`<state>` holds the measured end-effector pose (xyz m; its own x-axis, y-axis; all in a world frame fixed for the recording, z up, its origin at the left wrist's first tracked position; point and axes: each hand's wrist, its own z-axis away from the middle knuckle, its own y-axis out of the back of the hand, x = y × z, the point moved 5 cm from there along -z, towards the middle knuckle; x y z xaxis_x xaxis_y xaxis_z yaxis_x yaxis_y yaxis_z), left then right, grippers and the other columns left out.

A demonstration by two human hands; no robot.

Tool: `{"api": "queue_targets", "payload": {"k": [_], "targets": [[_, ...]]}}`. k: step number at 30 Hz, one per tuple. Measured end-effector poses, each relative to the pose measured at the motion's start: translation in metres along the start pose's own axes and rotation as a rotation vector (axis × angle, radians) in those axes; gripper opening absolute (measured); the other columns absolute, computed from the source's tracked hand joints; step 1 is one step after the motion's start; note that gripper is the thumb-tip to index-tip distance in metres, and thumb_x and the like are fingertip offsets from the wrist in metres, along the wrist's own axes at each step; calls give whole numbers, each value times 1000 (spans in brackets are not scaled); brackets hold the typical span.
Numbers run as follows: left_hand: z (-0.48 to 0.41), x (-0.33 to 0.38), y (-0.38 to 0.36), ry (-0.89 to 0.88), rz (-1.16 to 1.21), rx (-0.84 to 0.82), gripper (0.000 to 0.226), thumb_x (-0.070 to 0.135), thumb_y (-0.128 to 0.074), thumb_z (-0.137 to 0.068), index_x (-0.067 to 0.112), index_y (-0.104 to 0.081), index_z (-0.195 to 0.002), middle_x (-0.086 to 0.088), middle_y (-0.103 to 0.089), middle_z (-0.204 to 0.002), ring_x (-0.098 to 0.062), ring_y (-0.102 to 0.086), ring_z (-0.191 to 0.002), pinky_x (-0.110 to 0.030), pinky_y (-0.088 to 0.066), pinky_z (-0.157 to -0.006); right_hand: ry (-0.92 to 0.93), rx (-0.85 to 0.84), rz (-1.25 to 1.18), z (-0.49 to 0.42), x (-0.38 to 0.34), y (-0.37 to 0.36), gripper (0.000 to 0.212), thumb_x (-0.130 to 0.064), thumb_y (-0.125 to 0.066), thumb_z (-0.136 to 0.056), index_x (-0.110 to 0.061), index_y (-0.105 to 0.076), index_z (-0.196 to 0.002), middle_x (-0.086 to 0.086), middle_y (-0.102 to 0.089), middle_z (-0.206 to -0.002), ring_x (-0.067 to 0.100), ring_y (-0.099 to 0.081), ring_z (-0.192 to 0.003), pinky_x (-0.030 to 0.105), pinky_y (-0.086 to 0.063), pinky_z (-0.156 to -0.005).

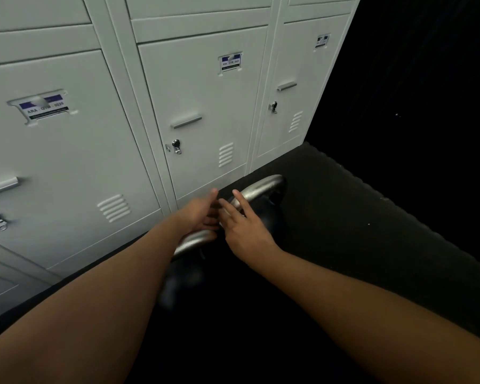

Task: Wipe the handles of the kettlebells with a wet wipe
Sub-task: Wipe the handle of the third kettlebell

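Observation:
Two black kettlebells with silver handles stand on the dark floor beside the lockers. The near kettlebell's handle (196, 241) shows just under my left hand (201, 213), which hovers over it with fingers stretched forward. The far kettlebell's handle (262, 187) arches beyond my right hand (245, 232), whose straight fingers reach its near end. Both hands meet over the gap between the two handles. No wet wipe is plainly visible in either hand. The black bodies of the kettlebells blend into the dark floor.
White metal lockers (200, 106) with handles, locks and vents form a wall along the left and back, close behind the kettlebells. A dark rubber floor mat (358, 217) extends to the right; beyond it everything is black.

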<state>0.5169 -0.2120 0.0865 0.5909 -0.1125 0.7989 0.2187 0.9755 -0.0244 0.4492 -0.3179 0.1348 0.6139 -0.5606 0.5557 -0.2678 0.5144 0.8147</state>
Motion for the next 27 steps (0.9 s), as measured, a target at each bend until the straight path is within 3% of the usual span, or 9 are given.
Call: {"api": "queue_targets", "payload": {"k": [3,6,11,14,17,19,21,24,27], "targets": [[4,-2,4,-22,-220,-5,9,14,-54,-94,12,-63,-94,-12,-66,-97,-19,-65,-81,-28,-53,-79,-21,44,-100,2,1,-5,45,-31,-33,-103,-16,-53,-141,14,-30,-159,33,-2,-152,62,17,-114],[8,-3,3,-70,-373,-104,27,-12,-53,-83,8,-66,-97,-21,-68,-96,-27,-66,-83,-36,-54,-86,-43,16,-91,-2,-3,-8,47,-33,-32,-103,-17,-51,-143,13,-24,-161,33,2,-152,65,19,-112],[6,1,8,-166,-407,-45,20,-11,-59,-83,6,-64,-91,-22,-68,-87,-29,-68,-78,-42,-55,-85,-44,19,-67,1,-3,-13,50,-30,-33,-103,-11,-40,-148,16,-9,-164,35,10,-151,63,13,-115],[7,5,7,-165,-374,3,12,-8,-64,-83,4,-64,-86,-20,-69,-82,-16,-70,-60,-29,-61,-67,-76,117,-108,11,-2,-20,56,-22,-29,-102,-1,-24,-153,21,0,-163,37,10,-150,59,1,-119],[6,8,4,-169,-309,26,9,-10,-63,-85,-1,-63,-89,-14,-67,-72,-9,-67,-51,-19,-56,-53,-180,347,-531,32,0,-22,65,-26,-45,-94,-5,-26,-153,17,-7,-164,31,-1,-152,52,-13,-121],[6,8,5,-148,-239,50,10,-11,-62,-86,-1,-59,-89,-18,-66,-75,-14,-68,-50,-22,-58,-54,-417,367,-1001,42,3,-29,67,-34,-61,-89,-16,-34,-148,6,-14,-161,22,-16,-149,40,-26,-119],[7,6,5,-138,-201,50,13,-11,-62,-86,0,-57,-89,-21,-65,-77,-15,-68,-49,-23,-58,-53,-737,397,-1358,44,6,-37,69,-41,-74,-81,-19,-39,-137,2,-26,-147,18,-40,-131,34,-42,-106],[8,8,7,-189,-277,100,12,-7,-68,-83,3,-62,-87,-10,-65,-69,-4,-64,-46,-13,-50,-48,-969,275,-1731,27,8,-42,74,-45,-85,-69,-19,-42,-124,0,-50,-122,16,-56,-107,35,-52,-92],[9,10,10,-226,-281,109,13,-7,-71,-79,5,-68,-83,-6,-66,-67,-5,-63,-52,-13,-51,-53,-1003,165,-1789,5,8,-48,62,-46,-82,-72,-14,-48,-112,3,-65,-102,20,-66,-89,40,-57,-81]]}}
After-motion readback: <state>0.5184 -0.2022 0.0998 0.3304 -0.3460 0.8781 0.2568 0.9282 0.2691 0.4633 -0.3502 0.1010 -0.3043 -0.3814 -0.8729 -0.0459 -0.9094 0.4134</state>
